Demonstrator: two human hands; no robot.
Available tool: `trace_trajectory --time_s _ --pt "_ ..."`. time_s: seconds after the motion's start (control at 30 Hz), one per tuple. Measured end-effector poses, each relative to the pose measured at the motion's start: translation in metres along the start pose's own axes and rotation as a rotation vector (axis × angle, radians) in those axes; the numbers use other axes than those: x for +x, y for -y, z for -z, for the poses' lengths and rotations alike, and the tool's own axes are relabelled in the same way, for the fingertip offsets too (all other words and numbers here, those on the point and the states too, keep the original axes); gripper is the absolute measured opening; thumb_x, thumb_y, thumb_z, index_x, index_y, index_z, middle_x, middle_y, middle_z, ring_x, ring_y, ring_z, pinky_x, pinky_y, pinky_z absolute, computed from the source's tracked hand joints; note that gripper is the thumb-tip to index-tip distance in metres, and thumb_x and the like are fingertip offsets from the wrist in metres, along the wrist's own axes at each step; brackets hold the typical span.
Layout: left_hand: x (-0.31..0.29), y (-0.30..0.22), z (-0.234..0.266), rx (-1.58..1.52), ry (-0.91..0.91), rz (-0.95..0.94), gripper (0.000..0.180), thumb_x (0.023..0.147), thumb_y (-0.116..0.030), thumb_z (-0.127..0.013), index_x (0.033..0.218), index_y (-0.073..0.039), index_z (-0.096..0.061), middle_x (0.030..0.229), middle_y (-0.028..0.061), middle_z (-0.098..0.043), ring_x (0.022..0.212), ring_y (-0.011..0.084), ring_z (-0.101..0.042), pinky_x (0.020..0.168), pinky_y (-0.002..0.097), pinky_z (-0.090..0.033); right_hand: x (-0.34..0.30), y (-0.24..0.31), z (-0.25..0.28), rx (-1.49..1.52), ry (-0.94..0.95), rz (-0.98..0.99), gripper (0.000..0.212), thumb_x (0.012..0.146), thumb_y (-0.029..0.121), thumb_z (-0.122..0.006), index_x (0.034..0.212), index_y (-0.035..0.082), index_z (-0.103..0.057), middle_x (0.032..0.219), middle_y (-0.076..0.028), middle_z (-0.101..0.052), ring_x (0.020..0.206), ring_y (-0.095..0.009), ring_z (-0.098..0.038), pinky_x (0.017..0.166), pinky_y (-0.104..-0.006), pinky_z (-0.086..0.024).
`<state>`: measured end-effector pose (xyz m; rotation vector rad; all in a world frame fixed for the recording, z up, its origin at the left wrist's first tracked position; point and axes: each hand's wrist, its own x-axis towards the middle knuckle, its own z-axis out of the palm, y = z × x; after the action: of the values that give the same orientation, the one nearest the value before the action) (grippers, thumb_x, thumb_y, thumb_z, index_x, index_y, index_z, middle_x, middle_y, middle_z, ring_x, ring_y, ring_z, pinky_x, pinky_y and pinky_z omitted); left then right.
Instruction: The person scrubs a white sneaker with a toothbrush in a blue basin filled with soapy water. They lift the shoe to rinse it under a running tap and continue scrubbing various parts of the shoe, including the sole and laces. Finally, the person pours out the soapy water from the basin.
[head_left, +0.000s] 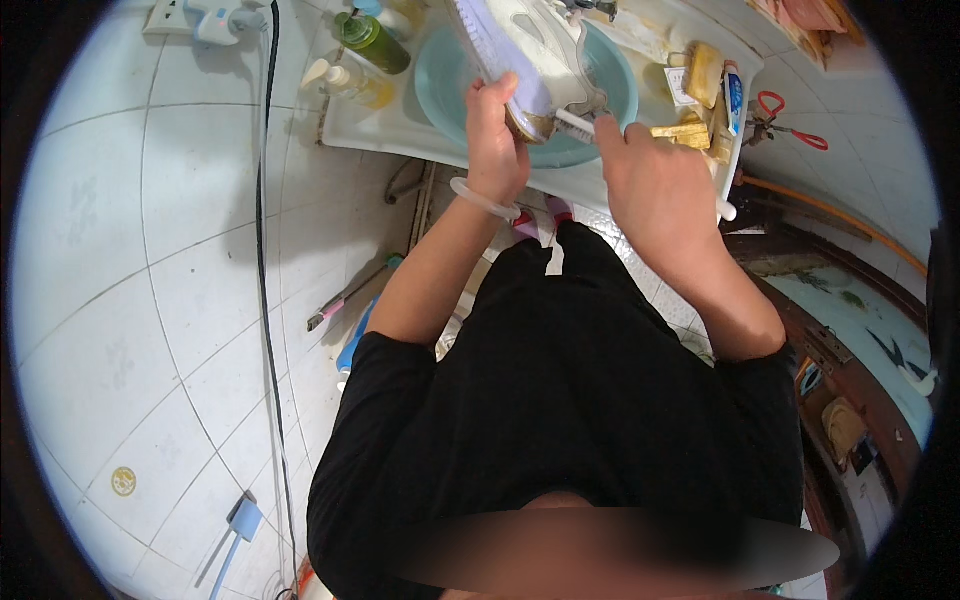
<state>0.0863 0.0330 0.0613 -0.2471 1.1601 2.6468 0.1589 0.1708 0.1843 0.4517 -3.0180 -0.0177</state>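
A cream-white sneaker [540, 55] with a pale lavender sole is tilted over a light teal basin [440, 95]. My left hand [497, 145] grips it by the heel end, the thumb lying on the side of the sole. In my right hand [655, 185] is a white-handled scrub brush [576, 126], its head at the sneaker's heel; the end of a white handle shows beyond the hand's outer side. Both hands are closed. The sneaker's toe runs out of the top of the picture, and what lies in the basin is mostly hidden behind it.
The basin sits on a white sink counter [365, 130]. Left of it stand a green bottle [372, 42] and a pump bottle [350, 82]. At right lie yellow soap bars [704, 75], a toothpaste tube [734, 98] and red-handled scissors [790, 125]. A black cable [262, 200] hangs along the tiled wall.
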Motion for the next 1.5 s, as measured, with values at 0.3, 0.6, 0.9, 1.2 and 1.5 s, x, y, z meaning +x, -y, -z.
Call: trace_trajectory --time_s 0.3,0.6,0.9,1.2,1.5 --pt "-0.002 -0.008 -0.001 0.002 -0.022 0.035 0.049 0.087 -0.038 -0.048 0.119 -0.001 -0.048 0.112 0.0061 -0.056 0.102 0.0197 -0.053 0.088 0.0348 -0.041 0.001 0.010 -0.001 0.028 0.079 0.043 0.009 0.076 0.009 -0.054 0.082 0.003 -0.055 0.066 -0.009 -0.059 0.055 -0.022 -0.063 0.047 -0.0311 -0.049" --pt "0.002 -0.013 0.002 -0.069 -0.008 0.059 0.044 0.083 -0.034 -0.055 0.113 -0.004 -0.043 0.106 0.0067 -0.052 0.099 0.0192 -0.051 0.085 0.0342 -0.042 0.015 0.012 0.002 0.088 -0.019 -0.017 0.009 0.074 0.008 -0.053 0.081 0.003 -0.054 0.068 -0.011 -0.060 0.056 -0.024 -0.063 0.047 -0.0320 -0.049" --pt "0.003 -0.007 0.002 -0.068 -0.034 0.013 0.049 0.082 -0.031 -0.057 0.115 -0.002 -0.037 0.107 0.0089 -0.049 0.099 0.0200 -0.050 0.084 0.0345 -0.043 0.010 0.012 0.000 0.148 0.038 -0.010 0.009 0.075 0.007 -0.052 0.082 0.002 -0.053 0.065 -0.011 -0.058 0.056 -0.026 -0.063 0.048 -0.0344 -0.049" --pt "0.002 -0.020 -0.007 -0.007 0.032 0.019 0.049 0.086 -0.039 -0.047 0.120 -0.004 -0.047 0.114 0.0055 -0.055 0.106 0.0206 -0.052 0.092 0.0351 -0.039 0.009 -0.003 -0.012 0.195 0.042 -0.116 0.010 0.081 0.008 -0.054 0.091 0.007 -0.054 0.069 -0.011 -0.058 0.059 -0.029 -0.061 0.052 -0.0386 -0.048" --pt "0.002 -0.029 -0.021 -0.111 0.095 0.113 0.051 0.086 -0.041 -0.042 0.123 -0.006 -0.046 0.117 0.0058 -0.055 0.108 0.0220 -0.052 0.093 0.0381 -0.040 0.007 -0.012 -0.026 1.031 0.123 -0.239 0.027 0.095 0.023 -0.047 0.079 0.003 -0.056 0.045 -0.005 -0.041 0.041 -0.017 -0.050 0.040 -0.0298 -0.039"
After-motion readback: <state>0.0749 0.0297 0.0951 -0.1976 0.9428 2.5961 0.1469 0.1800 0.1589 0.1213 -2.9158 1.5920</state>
